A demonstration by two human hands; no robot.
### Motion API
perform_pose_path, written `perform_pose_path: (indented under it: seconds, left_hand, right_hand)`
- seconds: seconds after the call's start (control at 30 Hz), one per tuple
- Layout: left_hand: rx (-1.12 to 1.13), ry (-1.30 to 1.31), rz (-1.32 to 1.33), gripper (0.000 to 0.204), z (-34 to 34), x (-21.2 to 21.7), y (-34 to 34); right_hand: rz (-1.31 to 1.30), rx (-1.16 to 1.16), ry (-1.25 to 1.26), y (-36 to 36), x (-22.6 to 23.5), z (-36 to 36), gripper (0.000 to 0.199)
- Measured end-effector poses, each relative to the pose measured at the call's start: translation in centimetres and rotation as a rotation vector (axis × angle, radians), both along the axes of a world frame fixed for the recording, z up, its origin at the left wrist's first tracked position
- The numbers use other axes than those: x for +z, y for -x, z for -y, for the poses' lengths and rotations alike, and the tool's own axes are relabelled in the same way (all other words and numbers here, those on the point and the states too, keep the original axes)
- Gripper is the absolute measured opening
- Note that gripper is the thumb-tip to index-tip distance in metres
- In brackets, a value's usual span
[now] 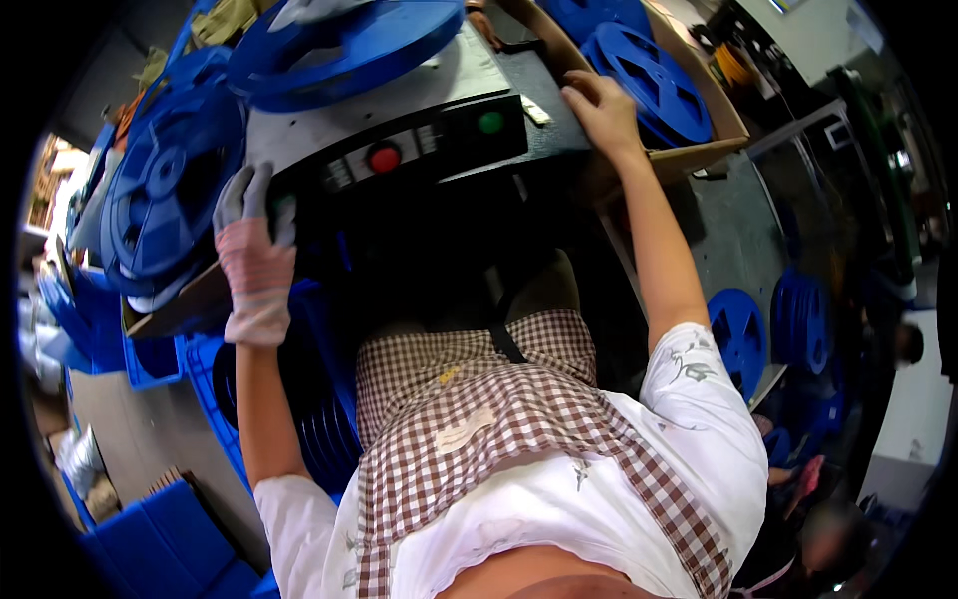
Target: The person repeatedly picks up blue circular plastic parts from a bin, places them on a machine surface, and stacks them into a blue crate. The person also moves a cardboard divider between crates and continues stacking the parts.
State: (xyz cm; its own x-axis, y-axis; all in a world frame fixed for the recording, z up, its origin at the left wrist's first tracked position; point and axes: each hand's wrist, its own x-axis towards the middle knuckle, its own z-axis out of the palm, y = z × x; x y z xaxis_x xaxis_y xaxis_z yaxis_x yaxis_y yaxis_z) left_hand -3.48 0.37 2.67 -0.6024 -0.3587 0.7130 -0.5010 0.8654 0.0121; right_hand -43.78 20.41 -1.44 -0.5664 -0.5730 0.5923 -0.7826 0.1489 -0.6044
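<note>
My left hand (251,255), in a pink and grey knitted glove, is at the left end of a machine's black front panel (454,150). Its fingers stretch upward, and the thumb lies by a partly covered green button. Bare, my right hand (607,115) hovers past the panel's right end, beside a cardboard box (694,158) of blue plastic reels (654,85). Its fingers are loosely bent and apart, with nothing visible in them. A large blue reel (349,88) lies on the machine's light top. The panel carries a red button (384,160) and a green button (491,122).
Several blue reels (165,210) are stacked in a carton at the left. Below it, a blue crate (215,384) holds dark discs. More reels (738,339) stand at the right. A small white piece (536,110) lies near my right hand. Another person's hand (483,25) shows beyond the machine.
</note>
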Motion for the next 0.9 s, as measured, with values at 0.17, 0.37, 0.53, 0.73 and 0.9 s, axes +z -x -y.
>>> perform_pose_path:
  seconds: [0.17, 0.37, 0.53, 0.73, 0.9]
  left_hand:
    - [-0.075, -0.149, -0.031, 0.040, -3.7, 0.8, 0.1]
    - [-0.062, -0.167, 0.037, 0.042, -4.7, 2.1, -0.6]
    - [-0.098, -0.158, 0.049, 0.043, -3.3, 4.1, -0.2]
    - [-0.094, -0.007, 0.199, 0.054, 0.7, 6.6, 5.4]
    - [0.103, 0.326, 0.426, 0.051, 6.1, 4.5, 8.1]
  right_hand:
    - [-0.147, -0.587, -0.346, 19.3, -0.4, -7.3, 0.062]
    - [0.271, -0.669, -0.679, 29.0, -6.9, -11.9, 0.106]
    - [0.269, -0.834, -0.729, 24.4, -5.0, -9.7, 0.089]
    - [-0.112, -0.486, 0.159, 19.7, -2.8, -12.0, 0.075]
    - [0.602, 0.057, 0.639, 4.7, 2.0, -15.5, 0.043]
